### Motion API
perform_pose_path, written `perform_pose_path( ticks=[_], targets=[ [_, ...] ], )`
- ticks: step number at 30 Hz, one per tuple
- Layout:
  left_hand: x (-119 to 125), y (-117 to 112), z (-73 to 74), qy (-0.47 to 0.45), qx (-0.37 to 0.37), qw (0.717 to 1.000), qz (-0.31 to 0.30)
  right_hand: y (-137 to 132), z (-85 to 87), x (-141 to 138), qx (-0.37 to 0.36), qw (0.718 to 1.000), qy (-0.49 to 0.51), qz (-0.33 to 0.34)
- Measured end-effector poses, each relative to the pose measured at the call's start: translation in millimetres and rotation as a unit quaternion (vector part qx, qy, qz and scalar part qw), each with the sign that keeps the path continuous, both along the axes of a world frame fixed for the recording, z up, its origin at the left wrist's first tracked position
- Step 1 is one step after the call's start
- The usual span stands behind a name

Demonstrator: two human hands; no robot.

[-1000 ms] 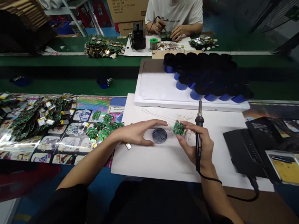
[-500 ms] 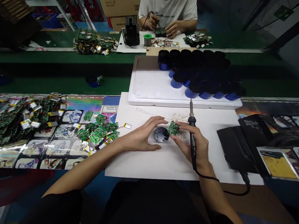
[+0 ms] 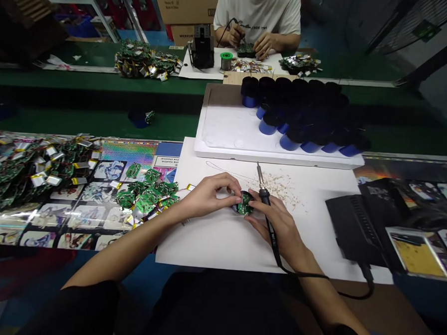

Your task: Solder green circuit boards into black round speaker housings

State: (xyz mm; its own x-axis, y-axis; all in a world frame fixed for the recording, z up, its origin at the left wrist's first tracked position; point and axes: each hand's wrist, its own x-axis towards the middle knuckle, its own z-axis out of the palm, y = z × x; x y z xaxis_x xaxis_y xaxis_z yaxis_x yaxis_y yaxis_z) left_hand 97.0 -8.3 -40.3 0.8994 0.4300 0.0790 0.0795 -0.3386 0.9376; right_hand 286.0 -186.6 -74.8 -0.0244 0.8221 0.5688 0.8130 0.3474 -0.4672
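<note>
right now the left hand and right hand pinch a small green circuit board over the white paper sheet, the right hand's fingers also closed around a soldering iron, tip pointing up.

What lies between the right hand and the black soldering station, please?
In the head view, the right hand and black soldering station have white paper between them, with pale crumbs near the hand.
</note>
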Motion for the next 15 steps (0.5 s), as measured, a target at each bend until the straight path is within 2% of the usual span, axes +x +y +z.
perform_pose_path(
  ticks=[3, 6, 11, 15],
  targets=[
    [3, -6, -3.5, 0.027, -0.089, 0.996, -0.001, 1, -6.6, -2, 0.009, 1.000, 0.014, -0.001],
    [5, -11, -7.3, 0.026, -0.143, 0.989, 0.004, 2, -9.3, -1, 0.038, 0.999, 0.012, -0.002],
    [5, -12, -10.2, 0.016, -0.177, 0.984, 0.006, 6, -7.3, -2, 0.064, 0.998, 0.000, -0.004],
    [6, -13, -8.6, 0.021, -0.159, 0.987, 0.010, 7, -6.4, -3, 0.050, 0.998, -0.027, -0.023]
  ],
)
